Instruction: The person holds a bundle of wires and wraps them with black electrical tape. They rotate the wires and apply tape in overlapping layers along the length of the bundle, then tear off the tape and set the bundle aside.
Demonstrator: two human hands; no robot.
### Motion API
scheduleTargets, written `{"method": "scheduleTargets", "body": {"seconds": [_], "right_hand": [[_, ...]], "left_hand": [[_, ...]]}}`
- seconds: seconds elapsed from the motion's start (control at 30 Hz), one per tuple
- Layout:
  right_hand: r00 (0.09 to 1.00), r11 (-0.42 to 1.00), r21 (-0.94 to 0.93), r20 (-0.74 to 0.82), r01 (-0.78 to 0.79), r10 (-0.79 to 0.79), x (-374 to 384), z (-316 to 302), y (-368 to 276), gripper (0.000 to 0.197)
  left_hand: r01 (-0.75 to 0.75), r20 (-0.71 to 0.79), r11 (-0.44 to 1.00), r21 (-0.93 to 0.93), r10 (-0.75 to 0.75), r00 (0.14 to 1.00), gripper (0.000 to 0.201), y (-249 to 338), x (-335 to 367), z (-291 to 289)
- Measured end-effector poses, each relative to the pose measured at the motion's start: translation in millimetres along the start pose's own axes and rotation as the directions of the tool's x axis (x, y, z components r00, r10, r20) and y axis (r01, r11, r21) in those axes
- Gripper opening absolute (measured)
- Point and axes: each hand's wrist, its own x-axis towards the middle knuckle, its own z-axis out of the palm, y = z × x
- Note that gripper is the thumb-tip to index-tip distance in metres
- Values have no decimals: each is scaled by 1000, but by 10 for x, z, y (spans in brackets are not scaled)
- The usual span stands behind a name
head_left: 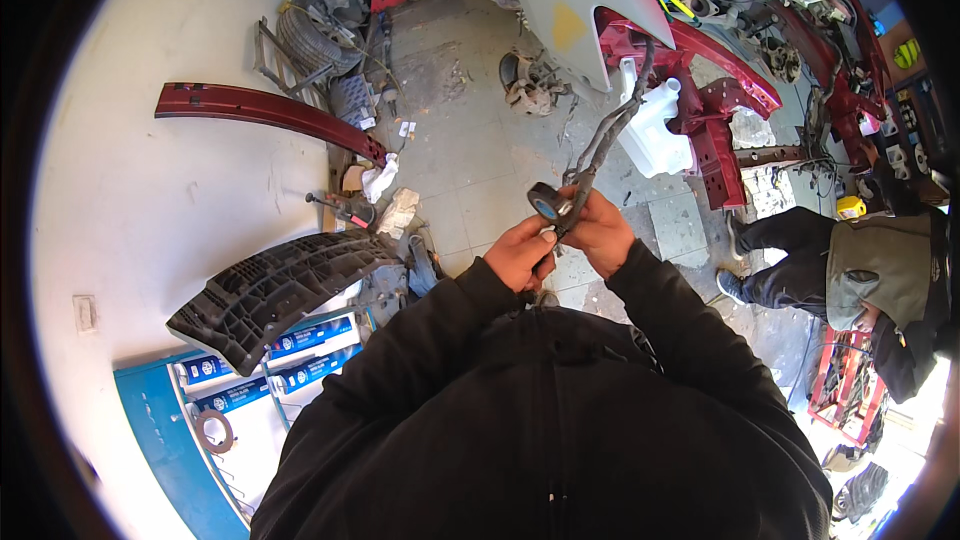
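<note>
A dark wiring harness [608, 130] runs from the dismantled car's front end to my hands in front of my chest. My right hand [603, 233] is closed round it near its lower end. Just left of this, my left hand [518, 256] pinches the same bundle, its thumb pressed against the wires and its other fingers curled beneath. A roll of black tape [545, 201] with a blue core stands against the harness, above my left thumb. My fingers partly cover the bundle's lower end.
A grey fender [560, 0] and red body frame [720, 140] stand ahead, beside a white plastic tank [658, 130]. Leftward are a red bumper beam [270, 112], a black plastic part [290, 285] and a blue display rack [165, 430]. Another person [880, 270] bends at the right.
</note>
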Motion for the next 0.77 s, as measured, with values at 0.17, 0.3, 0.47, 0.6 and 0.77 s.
{"method": "scheduleTargets", "body": {"seconds": [0.17,0.3,0.47,0.6,0.77], "right_hand": [[956,830,-508,-40,231,-291,-291,77,-353,49],[961,744,-609,164,275,-221,-412,123,-510,33],[957,881,-381,-184,-280,225,-504,179,-374,45],[910,803,-431,-164,-413,380,-256,123,-261,56],[940,888,-307,-117,-341,320,-184,102,-1,50]], "left_hand": [[-286,15,814,506,323,946,42,-83,87,-136],[-342,22,556,758,502,865,47,-92,77,-103],[-265,13,429,864,507,862,33,-58,65,-94],[-181,0,330,926,479,878,25,-128,111,-98],[-55,-32,197,979,413,910,25,-104,251,-88]]}}
